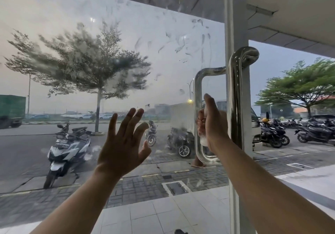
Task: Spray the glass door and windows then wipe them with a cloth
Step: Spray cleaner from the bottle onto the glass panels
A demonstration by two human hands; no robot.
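Cloth [204,139], white, bunched in my right hand [212,123], pressed to glass door [126,61] between steel handles [235,98]. Right grip closed round it. Left hand [123,143] spread open, empty, palm at pane, left of cloth. Cloth looks soft, light; hold wadded. Glass wet-streaked, likely slippery, rigid. No spray bottle or container visible.

Pale tiled floor [154,213] underfoot
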